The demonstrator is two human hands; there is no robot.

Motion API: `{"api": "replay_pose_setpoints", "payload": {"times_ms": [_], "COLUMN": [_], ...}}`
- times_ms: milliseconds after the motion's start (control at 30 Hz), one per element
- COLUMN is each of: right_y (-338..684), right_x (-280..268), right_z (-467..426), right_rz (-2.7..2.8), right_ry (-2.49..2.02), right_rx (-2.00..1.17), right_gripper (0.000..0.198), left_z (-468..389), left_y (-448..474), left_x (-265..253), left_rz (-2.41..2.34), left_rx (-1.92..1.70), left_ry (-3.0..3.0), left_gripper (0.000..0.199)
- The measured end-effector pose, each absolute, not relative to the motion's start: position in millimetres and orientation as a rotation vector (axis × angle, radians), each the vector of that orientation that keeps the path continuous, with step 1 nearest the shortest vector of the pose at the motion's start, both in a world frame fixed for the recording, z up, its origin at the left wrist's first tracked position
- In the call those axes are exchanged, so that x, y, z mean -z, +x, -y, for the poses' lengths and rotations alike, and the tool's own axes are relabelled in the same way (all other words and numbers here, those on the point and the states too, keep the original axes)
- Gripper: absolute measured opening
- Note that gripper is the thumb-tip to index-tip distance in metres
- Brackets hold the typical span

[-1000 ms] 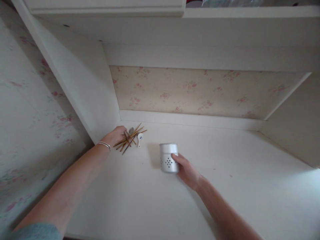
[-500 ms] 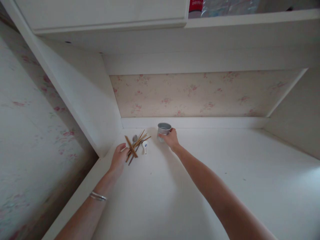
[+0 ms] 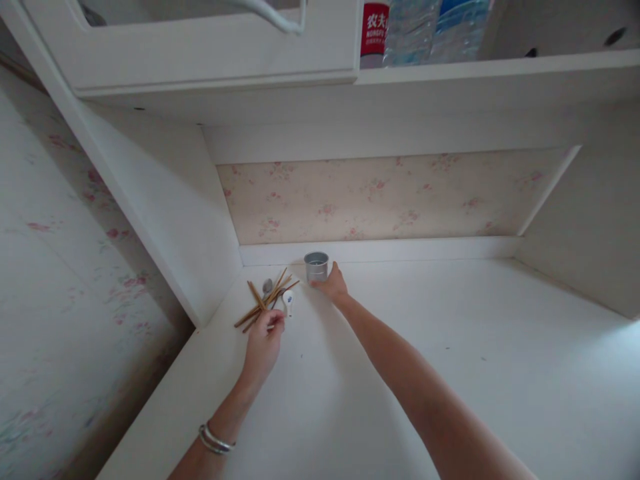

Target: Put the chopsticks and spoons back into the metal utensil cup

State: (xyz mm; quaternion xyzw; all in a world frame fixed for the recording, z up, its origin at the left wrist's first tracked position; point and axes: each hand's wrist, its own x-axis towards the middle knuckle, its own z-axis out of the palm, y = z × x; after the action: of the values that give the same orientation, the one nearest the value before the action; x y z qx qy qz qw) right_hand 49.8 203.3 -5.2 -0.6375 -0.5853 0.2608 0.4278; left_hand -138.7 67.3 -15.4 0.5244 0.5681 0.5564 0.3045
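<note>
My left hand (image 3: 263,339) is at the near end of a loose pile of wooden chopsticks (image 3: 246,317). Its thumb and fingers are pinched together at the lower end of a pair of chopsticks, whose tips are hidden by the hand. A metal spoon (image 3: 267,286) lies among the chopsticks on the far side. Just right of the pile is a white spoon (image 3: 289,301) with a blue mark, close to my left fingertips. My right hand (image 3: 332,284) is closed around the lower right side of an upright silver metal cup (image 3: 316,268) near the back edge.
A white countertop (image 3: 380,373) spreads under both hands. Behind it is a low ledge (image 3: 425,248) below floral wallpaper. A side panel (image 3: 165,193) closes off the left. Overhead runs a white cabinet shelf (image 3: 475,69) with plastic bottles (image 3: 410,33) on it.
My left hand has moved right, from the pile's left side to the lower end of the chopsticks, and its fingers have closed. The view has tilted up slightly. My right hand stays at the cup.
</note>
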Motion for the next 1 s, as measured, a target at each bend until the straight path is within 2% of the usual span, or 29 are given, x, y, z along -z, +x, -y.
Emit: {"api": "replay_pose_setpoints", "payload": {"times_ms": [100,300,467,633,733,1000], "right_y": [65.6,89.6,100.7,116.2,118.3,113.2], "right_x": [3.3,5.1,16.1,28.0,29.8,32.1], "right_z": [-175.6,-70.6,-2.8,-1.6,-10.4,-4.9], "right_rz": [1.361,1.317,1.198,1.15,1.153,1.493], "right_ry": [-1.527,-1.32,-1.101,-1.168,-1.213,-1.323], "right_rx": [-0.748,-1.108,-1.441,-1.28,-1.238,-0.864], "right_gripper": [0.086,0.033,0.044,0.048,0.046,0.038], "left_z": [-58.5,-40.3,-24.3,-16.1,-16.1,-18.4], "left_y": [-123.4,-70.4,-26.2,-13.3,-20.0,-33.0], "left_x": [11.2,1.1,5.7,12.7,15.0,24.4], "left_rz": [-1.376,-1.122,-0.968,-0.96,-0.958,-0.943], "left_rx": [-1.331,-1.118,-0.875,-0.746,-0.721,-0.726], "left_ry": [1.337,1.252,1.21,1.297,1.359,1.317], "left_gripper": [0.021,0.029,0.04,0.045,0.038,0.029]}}
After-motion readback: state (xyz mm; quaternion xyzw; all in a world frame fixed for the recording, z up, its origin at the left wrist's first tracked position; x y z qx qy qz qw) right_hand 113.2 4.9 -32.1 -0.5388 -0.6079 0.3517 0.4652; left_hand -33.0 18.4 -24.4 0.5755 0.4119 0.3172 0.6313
